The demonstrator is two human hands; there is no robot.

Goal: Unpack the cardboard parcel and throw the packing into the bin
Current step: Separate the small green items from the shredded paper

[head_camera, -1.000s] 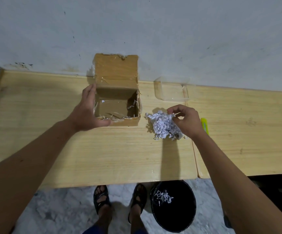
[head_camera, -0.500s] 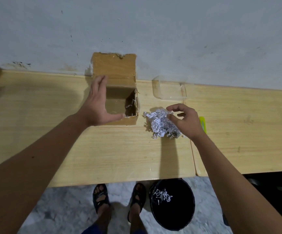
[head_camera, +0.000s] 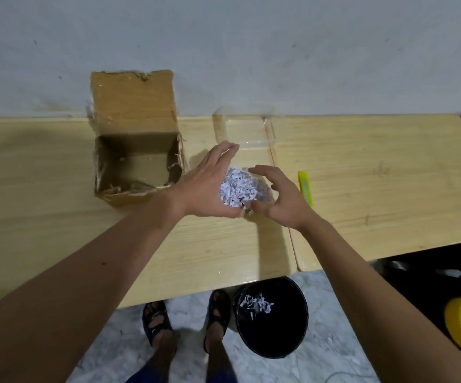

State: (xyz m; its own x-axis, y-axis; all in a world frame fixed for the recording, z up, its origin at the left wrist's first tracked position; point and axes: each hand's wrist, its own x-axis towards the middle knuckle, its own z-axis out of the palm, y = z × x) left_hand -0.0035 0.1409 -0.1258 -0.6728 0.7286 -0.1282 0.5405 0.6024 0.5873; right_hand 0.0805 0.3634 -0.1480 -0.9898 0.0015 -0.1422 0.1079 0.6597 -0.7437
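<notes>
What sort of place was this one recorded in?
Probably a plain room in a home or small workshop: light wooden tabletops pushed against a scuffed painted wall, marble-patterned floor, black bin underneath.

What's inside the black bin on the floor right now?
A small clump of white shredded paper lies inside the black bin, toward its far left side. The rest of the interior is too dark to make out, so anything else in there cannot be seen.

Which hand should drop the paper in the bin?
Probably the right hand. It cups the shredded paper on the side nearer the bin, which stands below and to the right. The left hand would reach across.
</notes>
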